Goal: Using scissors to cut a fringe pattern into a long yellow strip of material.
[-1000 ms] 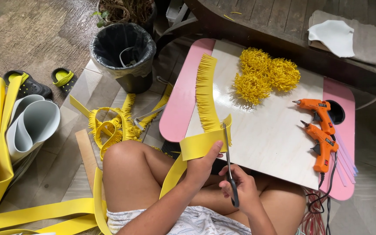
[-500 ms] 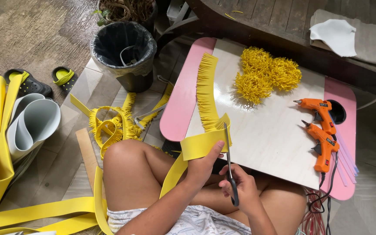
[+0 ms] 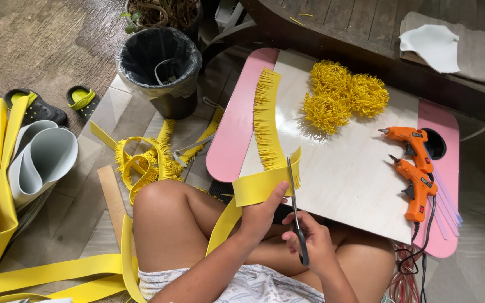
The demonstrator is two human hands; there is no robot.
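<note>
My left hand pinches a yellow foam strip at the near edge of a small table. Its far part, cut into a fringe, lies along the tabletop, and its uncut tail drops over my left knee to the floor. My right hand grips black-handled scissors, whose blades point away from me and meet the strip's edge beside my left thumb. I sit cross-legged with both hands over my lap.
The pale board with pink ends carries three yellow fringed pompoms and two orange glue guns with glue sticks. On the floor are a black bin, fringed yellow coils, rolled foam sheets and sandals.
Hardly anything differs. Both hands stay in place at the strip, with the scissors still against its edge.
</note>
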